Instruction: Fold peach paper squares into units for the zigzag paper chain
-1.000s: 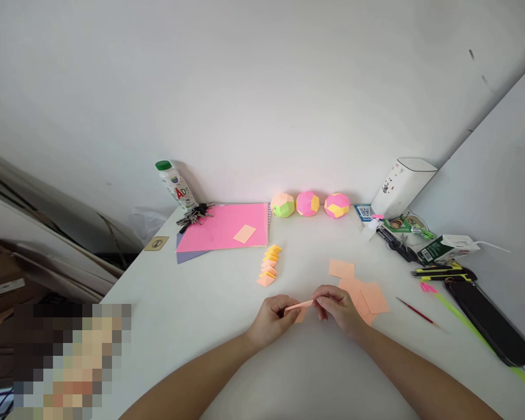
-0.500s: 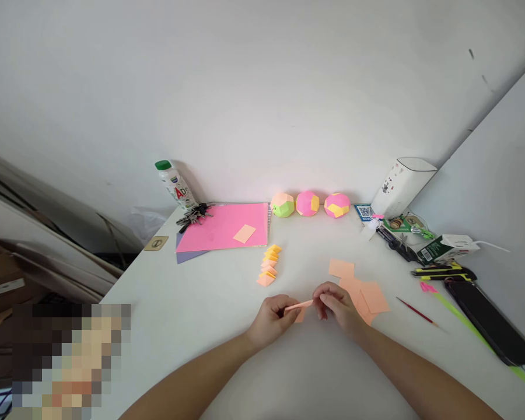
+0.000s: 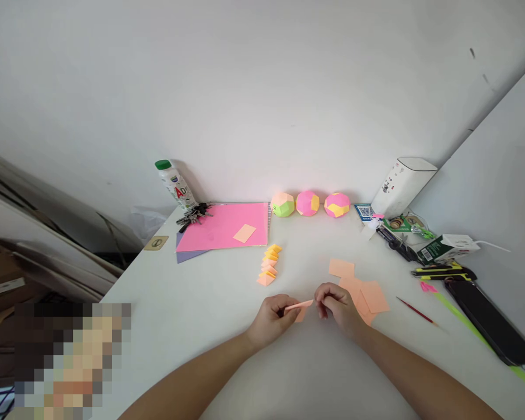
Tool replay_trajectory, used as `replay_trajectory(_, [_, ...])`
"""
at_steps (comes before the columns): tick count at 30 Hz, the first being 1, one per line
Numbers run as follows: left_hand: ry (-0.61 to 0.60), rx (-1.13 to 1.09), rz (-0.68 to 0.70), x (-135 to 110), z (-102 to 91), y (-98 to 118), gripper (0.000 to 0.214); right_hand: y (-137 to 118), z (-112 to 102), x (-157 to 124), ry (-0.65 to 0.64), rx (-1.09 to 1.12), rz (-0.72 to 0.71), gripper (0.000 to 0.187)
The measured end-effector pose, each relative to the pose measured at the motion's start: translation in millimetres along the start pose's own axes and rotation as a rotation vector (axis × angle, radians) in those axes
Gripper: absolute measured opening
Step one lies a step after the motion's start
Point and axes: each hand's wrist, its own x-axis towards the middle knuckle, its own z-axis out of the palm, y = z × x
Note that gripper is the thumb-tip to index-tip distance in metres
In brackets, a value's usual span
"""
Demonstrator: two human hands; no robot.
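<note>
My left hand [image 3: 269,321] pinches a folded peach paper [image 3: 305,305] between thumb and fingers, above the table near its front. The fold's pointed end sticks out to the right. Just beside that end is my right hand [image 3: 336,304], its fingers curled in and nothing visible in them; whether a fingertip touches the paper I cannot tell. Several loose peach paper sheets [image 3: 376,296] lie overlapping beyond my right hand. A row of small folded orange and peach paper pieces [image 3: 269,265] lies ahead of my left hand.
Three faceted paper balls [image 3: 307,203] line the wall. A pink sheet [image 3: 219,227] carries a peach slip [image 3: 244,233] and keys [image 3: 193,216], beside a white bottle [image 3: 175,184]. On the right lie a thin red stick [image 3: 416,310], a yellow-black cutter [image 3: 444,272] and a black phone-like slab [image 3: 492,321].
My right hand has shifted slightly right, away from the tip of the folded paper. My left hand and the paper stay in place.
</note>
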Motion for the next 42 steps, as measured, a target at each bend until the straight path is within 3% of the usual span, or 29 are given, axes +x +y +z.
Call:
replay_trajectory(9, [-0.001,-0.008,0.000,-1,0.5,-2,0.019,4,-1,0,-0.033,-0.056,0.001,0.018])
replay_trajectory(18, [-0.043,0.030,0.056,1,0.3,3,0.019,9,4,-5,-0.109,-0.359,-0.135,0.015])
replay_trajectory(31, [0.013,-0.103,-0.035,3,0.7,-4,0.029,9,5,-6,-0.097,-0.345,-0.069,0.017])
replay_trajectory(42, [0.028,-0.073,-0.045,3,0.6,-3,0.029,12,2,-7,-0.128,-0.399,-0.164,0.016])
